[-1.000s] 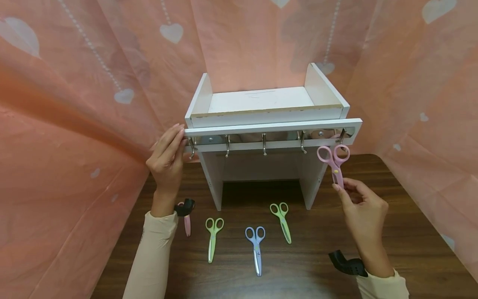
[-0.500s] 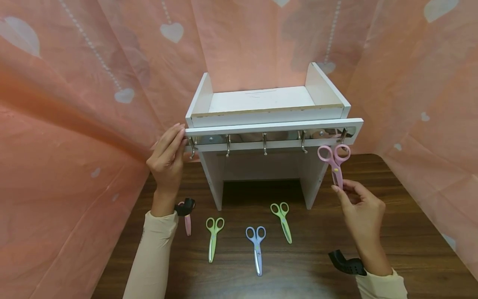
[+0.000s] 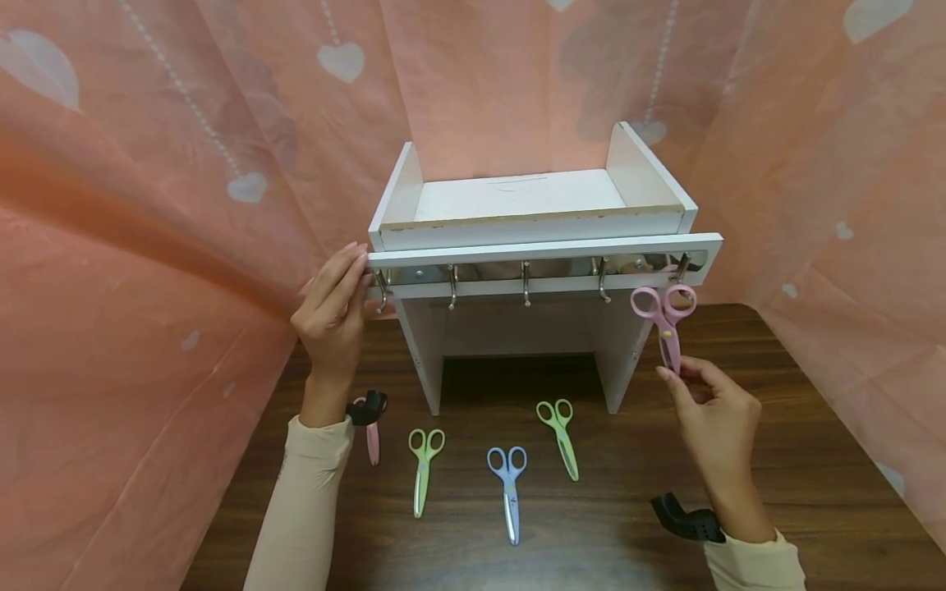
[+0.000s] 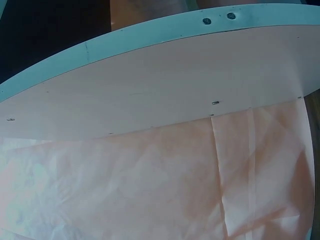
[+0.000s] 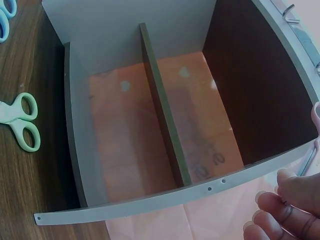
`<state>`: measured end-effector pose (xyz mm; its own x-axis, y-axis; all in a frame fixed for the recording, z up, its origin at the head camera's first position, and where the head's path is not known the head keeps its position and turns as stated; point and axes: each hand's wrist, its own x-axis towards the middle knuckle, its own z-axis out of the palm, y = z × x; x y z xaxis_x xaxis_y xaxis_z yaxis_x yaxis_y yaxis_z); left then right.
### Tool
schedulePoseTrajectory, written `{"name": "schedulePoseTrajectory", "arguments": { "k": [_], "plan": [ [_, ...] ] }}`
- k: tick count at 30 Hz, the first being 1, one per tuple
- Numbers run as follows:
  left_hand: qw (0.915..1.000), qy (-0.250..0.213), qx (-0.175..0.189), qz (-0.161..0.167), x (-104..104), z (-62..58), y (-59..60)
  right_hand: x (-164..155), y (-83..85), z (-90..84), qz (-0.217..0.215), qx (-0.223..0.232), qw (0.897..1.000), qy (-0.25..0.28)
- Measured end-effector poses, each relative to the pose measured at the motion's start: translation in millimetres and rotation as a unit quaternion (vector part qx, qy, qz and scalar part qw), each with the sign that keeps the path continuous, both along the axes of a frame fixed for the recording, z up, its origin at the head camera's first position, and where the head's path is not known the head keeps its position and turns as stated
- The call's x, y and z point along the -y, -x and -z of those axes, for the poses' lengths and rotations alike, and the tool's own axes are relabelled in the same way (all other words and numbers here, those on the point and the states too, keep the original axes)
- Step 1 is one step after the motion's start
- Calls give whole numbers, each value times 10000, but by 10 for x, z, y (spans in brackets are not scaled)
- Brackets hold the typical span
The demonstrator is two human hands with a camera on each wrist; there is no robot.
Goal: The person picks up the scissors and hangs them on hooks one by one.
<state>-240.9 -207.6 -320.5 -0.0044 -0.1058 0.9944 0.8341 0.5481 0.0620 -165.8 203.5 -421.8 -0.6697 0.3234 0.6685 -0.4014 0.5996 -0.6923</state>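
Pink scissors (image 3: 668, 328) stand handles up at the right end of the hook rail (image 3: 547, 249), their blade end pinched between thumb and fingers of my right hand (image 3: 717, 419). One handle ring overlaps the rightmost hook (image 3: 681, 267); whether the hook passes through it I cannot tell. In the right wrist view the fingers (image 5: 295, 200) show beside a bit of the pink handle (image 5: 316, 117). My left hand (image 3: 330, 308) is at the rail's left end, fingertips on its edge, thumb hidden. In the left wrist view that hand is out of sight.
On the wooden table (image 3: 591, 542) lie yellow-green scissors (image 3: 423, 472), blue scissors (image 3: 510, 492), green scissors (image 3: 559, 439) and another pink pair (image 3: 373, 443), partly covered by the left wrist camera. Behind the rail stands a white shelf (image 3: 517, 197); a pink curtain (image 3: 502, 90) surrounds it.
The view has shifted very slightly. Both hands stay almost where they were, and the pink scissors remain at the rightmost hook.
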Motion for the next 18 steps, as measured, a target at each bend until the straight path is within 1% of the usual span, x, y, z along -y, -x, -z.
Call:
{"name": "schedulePoseTrajectory", "arguments": {
  "k": [8, 18],
  "plan": [
    [10000, 2, 21, -10, 4, 7, 13, -20, 22, 46, 31, 45, 10000, -74],
    [10000, -3, 44, 12, -5, -6, -4, -32, 57, 103, 29, 128, 9999, 23]
  ]
}}
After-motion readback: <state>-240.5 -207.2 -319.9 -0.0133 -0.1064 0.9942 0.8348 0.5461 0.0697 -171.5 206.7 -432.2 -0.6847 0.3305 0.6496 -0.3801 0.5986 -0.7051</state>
